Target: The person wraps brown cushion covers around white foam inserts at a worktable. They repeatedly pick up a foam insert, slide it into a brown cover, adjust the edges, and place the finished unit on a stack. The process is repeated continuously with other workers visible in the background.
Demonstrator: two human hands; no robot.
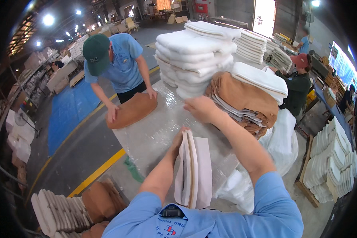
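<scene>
A pale cushion piece [189, 170] stands on its edge in front of me, with a tan band running lengthwise and a light fabric flap folded out at its right side. My left hand [178, 139] grips its far end from the left. Farther off and to the right, my right hand [201, 109] hovers over the table with its fingers curled closed; whether anything is inside them is hidden. Under both lies the plastic-covered table [168, 109]. Just right of my right hand is a stack of brown and grey fabric covers [242, 93].
A tall pile of white padding [194, 51] stands at the table's back. Opposite, a co-worker [119, 59] presses both hands on a brown cushion piece [135, 110]. Another person [299, 81] works at the right. Stacked pads [59, 210] sit low left; more pads [331, 158] stand at right.
</scene>
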